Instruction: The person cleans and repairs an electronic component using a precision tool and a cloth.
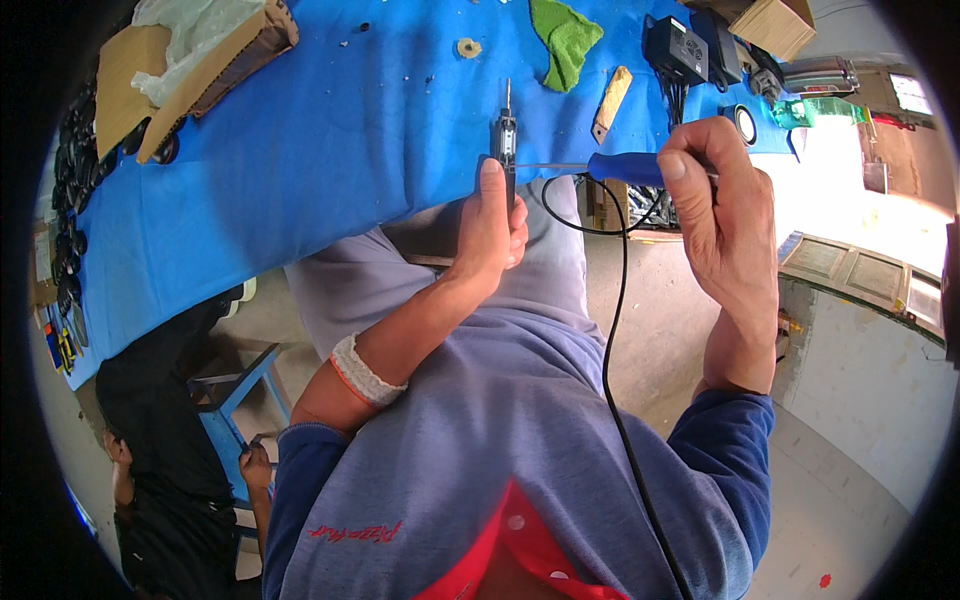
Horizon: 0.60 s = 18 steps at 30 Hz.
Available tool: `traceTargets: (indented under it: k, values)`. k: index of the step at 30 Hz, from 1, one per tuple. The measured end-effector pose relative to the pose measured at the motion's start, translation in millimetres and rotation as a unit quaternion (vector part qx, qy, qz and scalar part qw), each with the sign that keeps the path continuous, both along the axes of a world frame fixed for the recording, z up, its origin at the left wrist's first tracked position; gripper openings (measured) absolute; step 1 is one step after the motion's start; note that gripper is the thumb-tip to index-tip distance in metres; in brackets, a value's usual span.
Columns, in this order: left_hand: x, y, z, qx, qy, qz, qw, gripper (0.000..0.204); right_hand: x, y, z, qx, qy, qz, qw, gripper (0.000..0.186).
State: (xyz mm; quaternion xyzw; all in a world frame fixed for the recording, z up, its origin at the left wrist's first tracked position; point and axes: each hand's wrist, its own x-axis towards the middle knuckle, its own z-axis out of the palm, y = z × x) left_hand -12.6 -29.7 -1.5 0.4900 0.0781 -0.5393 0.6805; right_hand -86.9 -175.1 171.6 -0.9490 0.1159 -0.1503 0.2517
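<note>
Blue cloth (300,170) covers the workbench across the upper part of the frame; bare concrete floor shows at right and lower right.

Containers: a cardboard box (200,75) lies at upper left with a clear plastic bag (190,30) spilling out of it. A second cardboard box (775,22) sits at the upper right edge; contents cannot be made out.

Left hand (490,230), centre frame, is wrapped around a slim dark tool (505,140) held upright, thumb pressed along its body, thin metal tip pointing toward the top of the frame. A black cable (615,330) loops away from near the hands and runs down over the grey-blue sweatshirt.

Right hand (720,210), right of centre, is closed on a screwdriver (625,168) with a blue handle; its thin shaft lies level and reaches the side of the dark tool.

On the cloth: a green rag (565,40), a small wooden block (611,100), a black power adapter (675,48), a small tan ring (468,47). Dark parts are stacked along the left edge. Another person in dark clothing crouches at lower left beside a blue stool (235,400).
</note>
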Motion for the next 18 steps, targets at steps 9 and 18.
traceTargets:
  k: [9,18]
  values:
    - [4.1,3.8,1.6,0.002,0.027,-0.018,0.999,0.064,-8.8,-15.0,-8.6,0.121,-0.102,-0.095,0.983,0.017]
    - [5.1,4.8,4.3,-0.001,0.054,-0.008,0.999,0.064,3.9,-45.0,-68.0,0.235,-0.143,-0.171,0.946,0.027]
